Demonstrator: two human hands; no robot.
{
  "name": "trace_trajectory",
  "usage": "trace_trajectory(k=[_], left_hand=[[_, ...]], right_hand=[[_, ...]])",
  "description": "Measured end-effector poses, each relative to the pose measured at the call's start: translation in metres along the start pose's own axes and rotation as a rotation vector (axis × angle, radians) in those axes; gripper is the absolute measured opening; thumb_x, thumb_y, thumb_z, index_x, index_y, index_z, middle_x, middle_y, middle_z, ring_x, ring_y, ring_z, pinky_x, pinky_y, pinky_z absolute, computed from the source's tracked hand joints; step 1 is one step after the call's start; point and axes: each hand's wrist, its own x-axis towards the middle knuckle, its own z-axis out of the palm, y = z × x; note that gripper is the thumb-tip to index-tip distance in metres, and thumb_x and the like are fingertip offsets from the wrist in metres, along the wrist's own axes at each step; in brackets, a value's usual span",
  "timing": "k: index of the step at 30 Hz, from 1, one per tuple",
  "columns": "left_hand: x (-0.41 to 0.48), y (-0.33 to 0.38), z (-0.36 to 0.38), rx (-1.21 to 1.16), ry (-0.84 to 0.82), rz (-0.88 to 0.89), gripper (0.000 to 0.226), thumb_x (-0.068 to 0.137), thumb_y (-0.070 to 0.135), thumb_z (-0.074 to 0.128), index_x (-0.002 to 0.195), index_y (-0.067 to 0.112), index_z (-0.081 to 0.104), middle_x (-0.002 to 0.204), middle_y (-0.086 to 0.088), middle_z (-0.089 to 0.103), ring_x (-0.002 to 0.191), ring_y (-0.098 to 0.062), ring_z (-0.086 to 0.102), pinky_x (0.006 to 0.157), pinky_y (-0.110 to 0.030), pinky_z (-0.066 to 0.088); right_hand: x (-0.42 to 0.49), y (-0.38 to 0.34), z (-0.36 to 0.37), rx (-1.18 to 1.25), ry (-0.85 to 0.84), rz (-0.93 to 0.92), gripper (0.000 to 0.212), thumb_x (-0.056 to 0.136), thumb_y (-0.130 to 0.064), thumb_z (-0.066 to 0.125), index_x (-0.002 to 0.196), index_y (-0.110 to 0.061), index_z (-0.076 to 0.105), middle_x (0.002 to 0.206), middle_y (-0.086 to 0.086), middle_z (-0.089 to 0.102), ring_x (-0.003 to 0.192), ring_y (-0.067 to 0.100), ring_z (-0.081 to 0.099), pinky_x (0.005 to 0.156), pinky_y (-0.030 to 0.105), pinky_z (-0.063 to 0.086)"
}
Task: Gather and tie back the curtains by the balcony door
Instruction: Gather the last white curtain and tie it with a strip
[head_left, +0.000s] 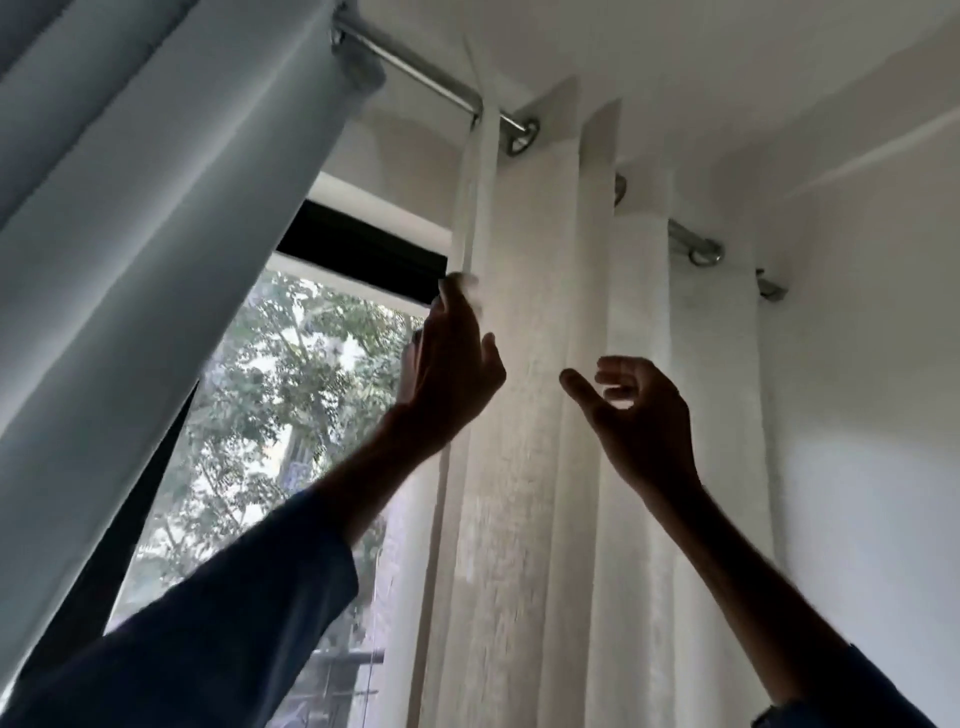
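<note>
A sheer white curtain (524, 364) hangs in folds from a metal rod (415, 67) by round eyelets. A thicker grey-blue curtain (130, 234) hangs at the left on the same rod. My left hand (452, 364) is raised at the sheer curtain's left edge, its fingertips pinching that hem at about the height of the door frame's top. In front of the curtain's middle folds, my right hand (644, 415) is lifted with fingers curled and apart, holding nothing. Both arms reach upward.
Between the two curtains the glass of the balcony door (270, 415) shows trees outside, under a dark frame (363, 239). A white wall (857, 415) stands to the right, and the ceiling is close above the rod.
</note>
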Motion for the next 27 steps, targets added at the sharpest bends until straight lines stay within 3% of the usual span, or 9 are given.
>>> trace_trajectory(k=[2,5,8,11,13,15,19,24,27], left_hand=[[0.033,0.004,0.004,0.038,0.059,0.056,0.064,0.090,0.015,0.060,0.145,0.002,0.029,0.120,-0.017,0.061,0.103,-0.034,0.064,0.077,-0.034,0.046],[0.076,0.010,0.004,0.092,0.152,0.131,0.059,0.090,0.015,0.060,0.141,0.010,0.030,0.112,-0.012,0.064,0.092,-0.032,0.068,0.070,-0.037,0.055],[0.108,0.013,0.005,0.175,0.170,0.173,0.063,0.088,0.009,0.060,0.143,0.016,0.029,0.113,-0.011,0.062,0.093,-0.034,0.068,0.072,-0.040,0.053],[0.130,0.007,0.003,0.309,0.109,0.251,0.048,0.086,0.003,0.057,0.130,0.015,0.045,0.113,-0.011,0.059,0.096,-0.034,0.064,0.071,-0.037,0.044],[0.141,0.001,-0.001,0.355,0.071,0.271,0.033,0.085,0.003,0.057,0.116,0.013,0.056,0.112,-0.010,0.061,0.103,-0.031,0.060,0.074,-0.034,0.041],[0.148,-0.005,-0.008,0.335,0.023,0.226,0.027,0.080,0.003,0.058,0.104,0.013,0.066,0.109,-0.008,0.066,0.102,-0.028,0.062,0.078,-0.034,0.048],[0.164,-0.015,-0.026,0.248,-0.058,0.127,0.027,0.073,0.007,0.056,0.089,0.009,0.077,0.094,-0.011,0.075,0.093,-0.026,0.071,0.087,-0.035,0.058],[0.185,-0.014,-0.043,0.074,-0.214,-0.176,0.010,0.079,0.003,0.063,0.076,-0.006,0.066,0.084,-0.030,0.067,0.071,-0.021,0.069,0.066,-0.038,0.057],[0.188,-0.013,-0.050,-0.159,-0.345,-0.304,0.017,0.084,-0.001,0.049,0.070,0.002,0.059,0.073,-0.025,0.065,0.071,-0.026,0.067,0.075,-0.039,0.057]], right_hand=[[0.032,-0.008,0.003,0.027,0.008,-0.011,0.061,0.084,-0.060,0.072,0.125,-0.016,0.063,0.111,-0.006,0.071,0.097,0.009,0.066,0.083,0.019,0.048],[0.078,-0.022,0.010,0.067,0.018,-0.086,0.062,0.084,-0.061,0.070,0.121,-0.012,0.064,0.086,-0.007,0.075,0.087,0.014,0.073,0.096,0.040,0.054],[0.117,-0.036,0.022,-0.092,0.036,-0.185,0.068,0.085,-0.061,0.069,0.125,-0.006,0.061,0.100,-0.001,0.076,0.108,0.022,0.069,0.107,0.035,0.044],[0.143,-0.046,0.030,-0.180,-0.007,-0.169,0.062,0.083,-0.054,0.074,0.116,-0.003,0.062,0.108,0.009,0.072,0.111,0.027,0.063,0.095,0.035,0.048],[0.155,-0.048,0.036,-0.207,-0.002,-0.130,0.038,0.081,-0.041,0.076,0.092,-0.008,0.060,0.101,0.012,0.067,0.102,0.032,0.063,0.077,0.032,0.045],[0.157,-0.053,0.045,-0.170,0.034,-0.100,0.025,0.077,-0.030,0.065,0.071,-0.013,0.048,0.086,0.014,0.059,0.090,0.035,0.062,0.068,0.028,0.037],[0.151,-0.089,0.079,-0.151,0.013,-0.242,0.005,0.082,-0.015,0.059,0.081,-0.011,0.059,0.086,0.015,0.058,0.096,0.037,0.062,0.067,0.026,0.025],[0.150,-0.123,0.111,-0.202,-0.023,-0.459,0.019,0.088,-0.021,0.061,0.101,-0.011,0.072,0.105,0.015,0.070,0.100,0.037,0.064,0.078,0.036,0.049],[0.141,-0.126,0.114,-0.144,0.007,-0.500,0.017,0.090,-0.024,0.061,0.090,-0.014,0.074,0.097,0.014,0.072,0.091,0.038,0.066,0.067,0.034,0.046]])
